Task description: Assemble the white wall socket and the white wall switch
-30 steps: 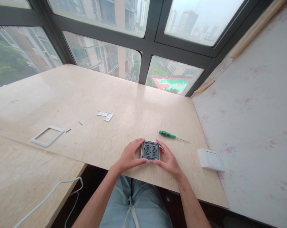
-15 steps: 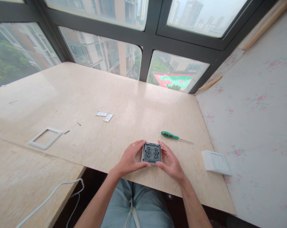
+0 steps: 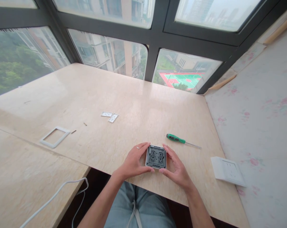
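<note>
A grey square switch module (image 3: 156,156) with its inner parts facing up is held just above the near edge of the beige marble table (image 3: 124,107). My left hand (image 3: 133,161) grips its left side, with a ring on one finger. My right hand (image 3: 178,167) grips its right side. Both hands have their fingers curled around the module's edges.
A green-handled screwdriver (image 3: 179,139) lies just beyond my right hand. A white socket (image 3: 227,171) sits at the right. A white frame (image 3: 55,136), two small white plates (image 3: 110,116) and tiny screws (image 3: 79,128) lie to the left. A white cable (image 3: 57,193) hangs at lower left.
The view has shifted slightly; my hands keep holding the grey module in about the same place on the table's near edge.
</note>
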A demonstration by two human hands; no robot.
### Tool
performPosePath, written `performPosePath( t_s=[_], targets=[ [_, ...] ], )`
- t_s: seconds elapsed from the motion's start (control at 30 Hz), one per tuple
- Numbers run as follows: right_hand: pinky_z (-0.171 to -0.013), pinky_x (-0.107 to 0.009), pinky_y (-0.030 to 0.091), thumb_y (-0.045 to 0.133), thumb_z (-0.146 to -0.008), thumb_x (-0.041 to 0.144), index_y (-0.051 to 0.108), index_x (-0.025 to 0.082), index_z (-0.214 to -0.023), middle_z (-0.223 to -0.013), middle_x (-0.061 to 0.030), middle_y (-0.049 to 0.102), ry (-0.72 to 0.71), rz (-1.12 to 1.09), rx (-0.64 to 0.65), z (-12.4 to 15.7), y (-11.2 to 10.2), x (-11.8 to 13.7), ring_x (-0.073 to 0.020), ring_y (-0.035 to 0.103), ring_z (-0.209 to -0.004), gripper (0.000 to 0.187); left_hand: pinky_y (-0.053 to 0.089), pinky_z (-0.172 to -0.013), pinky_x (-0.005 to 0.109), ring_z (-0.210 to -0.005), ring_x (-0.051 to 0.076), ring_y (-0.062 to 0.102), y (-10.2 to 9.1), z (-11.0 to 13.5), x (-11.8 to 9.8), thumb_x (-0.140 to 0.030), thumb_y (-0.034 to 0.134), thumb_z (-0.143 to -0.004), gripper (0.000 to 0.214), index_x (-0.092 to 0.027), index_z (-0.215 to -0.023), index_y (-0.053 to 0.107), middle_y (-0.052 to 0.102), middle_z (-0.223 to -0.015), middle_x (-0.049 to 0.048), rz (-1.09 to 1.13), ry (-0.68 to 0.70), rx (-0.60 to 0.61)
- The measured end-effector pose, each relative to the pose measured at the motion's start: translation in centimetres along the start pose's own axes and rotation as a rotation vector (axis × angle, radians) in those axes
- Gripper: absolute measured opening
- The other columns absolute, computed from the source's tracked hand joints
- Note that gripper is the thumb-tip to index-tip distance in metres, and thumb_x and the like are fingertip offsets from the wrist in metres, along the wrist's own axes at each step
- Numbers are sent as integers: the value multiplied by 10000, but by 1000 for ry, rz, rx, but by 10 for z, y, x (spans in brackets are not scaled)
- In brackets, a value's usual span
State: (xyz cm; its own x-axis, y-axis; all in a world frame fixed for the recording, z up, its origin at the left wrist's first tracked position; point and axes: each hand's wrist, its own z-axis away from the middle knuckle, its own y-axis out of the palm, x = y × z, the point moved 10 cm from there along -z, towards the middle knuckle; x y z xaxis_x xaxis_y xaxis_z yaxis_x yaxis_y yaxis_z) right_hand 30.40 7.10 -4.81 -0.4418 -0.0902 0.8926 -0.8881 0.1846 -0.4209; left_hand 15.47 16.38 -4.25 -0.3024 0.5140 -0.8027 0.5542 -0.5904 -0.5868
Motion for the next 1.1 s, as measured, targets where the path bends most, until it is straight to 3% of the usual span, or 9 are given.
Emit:
performPosePath(
  t_s=[0.43,0.53,0.63,0.73,0.8,0.87,0.9,1.0,1.1],
  targets=[
    [-1175,-575,323,739,-832,377,434,307,-1458,-1545,-92,419,-7,27,-34,0,-2,-1,-325,365,-1442,700,357,-1146,542,-1377,360,436,-3,-1,-3,-602,849,-603,1076,-253,-1496,359,472,-1483,152,36,7,-9],
    [-1178,-582,309,738,-834,372,435,311,-1455,-1556,-90,401,-25,26,-28,0,-2,0,-323,351,-1449,694,344,-1159,549,-1384,355,431,-8,2,-1,-587,875,-563,1090,-249,-1477,385,457,-1494,155,139,-8,-20],
    [-1177,-594,302,734,-838,374,433,312,-1457,-1565,-91,386,-28,13,-20,0,-2,-2,-323,342,-1454,691,396,-1135,510,-1340,314,495,-22,7,6,-530,847,-653,936,-241,-1439,430,469,-1482,152,331,-29,-81],
    [-1180,-597,294,734,-836,382,448,301,-1450,-1562,-95,390,-17,-2,-22,0,-2,-5,-326,342,-1454,681,494,-1038,465,-1215,273,609,-58,14,34,-459,744,-783,622,-199,-1312,546,595,-1346,150,501,-134,-310],
    [-1185,-591,288,730,-838,388,464,296,-1438,-1559,-95,395,-6,-22,-34,1,-2,-8,-322,339,-1456,663,561,-910,412,-1047,245,687,-102,31,68,-420,697,-797,457,-153,-1160,621,691,-1155,136,494,-305,-647],
    [-1189,-578,290,719,-844,399,483,292,-1423,-1554,-92,405,8,-56,-53,1,-3,-10,-318,352,-1450,634,580,-762,337,-844,197,706,-155,68,94,-367,614,-815,325,-122,-1027,647,718,-955,105,318,-503,-1106],
    [-1189,-570,298,710,-850,405,493,290,-1416,-1550,-91,412,18,-78,-66,1,-4,-12,-316,367,-1442,617,571,-710,312,-800,185,696,-174,76,100,-339,567,-829,310,-112,-1030,632,707,-915,99,258,-544,-1191],
    [-1165,-544,358,683,-865,422,517,291,-1397,-1531,-88,441,55,-152,-98,0,-6,-16,-319,433,-1403,572,549,-707,283,-825,177,676,-225,84,112,-258,499,-824,302,-118,-1071,604,686,-939,90,98,-586,-1286],
    [-1122,-524,427,679,-861,433,556,277,-1366,-1497,-100,484,89,-198,-126,0,-9,-18,-334,489,-1358,543,515,-869,332,-933,200,646,-265,89,118,-181,467,-804,312,-146,-1077,614,668,-1049,98,-126,-621,-1269]
  ],
)
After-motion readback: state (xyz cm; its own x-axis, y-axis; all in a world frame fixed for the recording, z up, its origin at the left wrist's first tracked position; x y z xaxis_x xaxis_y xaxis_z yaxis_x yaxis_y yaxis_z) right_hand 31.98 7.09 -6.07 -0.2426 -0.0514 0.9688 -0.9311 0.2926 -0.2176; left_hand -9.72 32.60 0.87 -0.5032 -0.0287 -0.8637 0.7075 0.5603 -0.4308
